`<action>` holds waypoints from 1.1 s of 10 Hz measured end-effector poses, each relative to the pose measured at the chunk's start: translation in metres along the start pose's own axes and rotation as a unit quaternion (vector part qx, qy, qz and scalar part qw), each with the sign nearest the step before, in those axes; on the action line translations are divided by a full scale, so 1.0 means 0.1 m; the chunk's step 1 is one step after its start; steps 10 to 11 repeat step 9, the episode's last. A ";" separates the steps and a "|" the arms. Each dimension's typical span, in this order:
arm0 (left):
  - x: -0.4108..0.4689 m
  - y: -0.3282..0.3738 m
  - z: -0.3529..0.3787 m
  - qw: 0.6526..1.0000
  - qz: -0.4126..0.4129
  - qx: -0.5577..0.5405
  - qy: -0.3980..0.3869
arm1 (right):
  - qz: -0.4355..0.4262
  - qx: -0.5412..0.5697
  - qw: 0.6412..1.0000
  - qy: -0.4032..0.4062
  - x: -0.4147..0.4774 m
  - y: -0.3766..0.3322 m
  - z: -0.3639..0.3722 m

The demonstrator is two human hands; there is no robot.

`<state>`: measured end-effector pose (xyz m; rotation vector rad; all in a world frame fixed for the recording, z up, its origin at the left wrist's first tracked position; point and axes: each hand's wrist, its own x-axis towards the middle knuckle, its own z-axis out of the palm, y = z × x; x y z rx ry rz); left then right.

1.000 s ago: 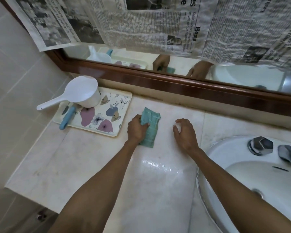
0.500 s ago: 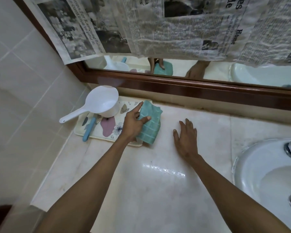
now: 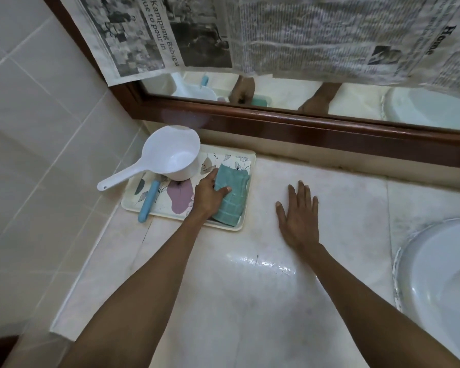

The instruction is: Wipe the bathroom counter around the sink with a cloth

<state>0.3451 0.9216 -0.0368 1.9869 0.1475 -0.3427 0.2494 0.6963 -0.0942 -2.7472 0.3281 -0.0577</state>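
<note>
A folded teal cloth (image 3: 233, 199) lies on the right part of the floral tray (image 3: 247, 166) at the back left of the pale marble counter (image 3: 250, 301). My left hand (image 3: 209, 196) holds the cloth, thumb over its top and fingers along its left side. My right hand (image 3: 299, 216) rests flat on the counter with fingers spread, to the right of the tray. The white sink (image 3: 441, 282) sits at the right edge, partly cut off.
A white plastic dipper (image 3: 170, 155) and a blue-handled tool (image 3: 149, 201) lie on the tray. A wood-framed mirror (image 3: 303, 134) covered with newspaper (image 3: 303, 35) runs along the back. Tiled wall (image 3: 37, 128) stands at the left. A wet patch (image 3: 263, 264) shines on the counter.
My left hand has carried the cloth leftward from the counter onto the tray. My right hand uncurled and now lies flat. The view has shifted left, so the tap is out of sight.
</note>
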 end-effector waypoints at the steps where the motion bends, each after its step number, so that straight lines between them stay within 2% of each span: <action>1: -0.03 0.00 0.02 0.988 0.037 0.144 0.038 | 0.002 -0.015 1.000 -0.004 0.00 -0.01 0.01; 2: -0.07 -0.03 0.05 0.943 0.064 0.320 0.060 | 0.003 -0.017 1.000 -0.006 -0.01 -0.01 0.01; 3: -0.10 -0.06 0.12 0.892 0.158 0.419 0.063 | 0.007 -0.025 1.000 -0.004 -0.01 -0.02 0.00; 4: -0.02 -0.20 0.18 0.873 0.206 0.440 -0.038 | 0.009 -0.028 1.000 -0.002 -0.01 -0.02 0.00; 5: 0.02 -0.32 0.20 0.872 0.184 0.447 -0.078 | 0.013 -0.031 0.999 0.001 -0.01 -0.02 0.01; 7: -0.03 -0.34 0.24 0.874 0.162 0.453 -0.067 | 0.011 -0.035 0.999 -0.008 -0.01 -0.02 -0.01; 8: -0.05 -0.23 0.27 0.884 0.138 0.438 -0.085 | 0.005 -0.014 0.998 -0.060 -0.01 0.02 -0.10; 9: -0.18 -0.03 0.33 0.916 0.156 0.367 -0.044 | -0.024 0.006 0.991 -0.130 -0.03 0.12 -0.31; 11: -0.18 -0.03 0.33 0.916 0.156 0.367 -0.044 | -0.024 0.006 0.991 -0.130 -0.03 0.12 -0.31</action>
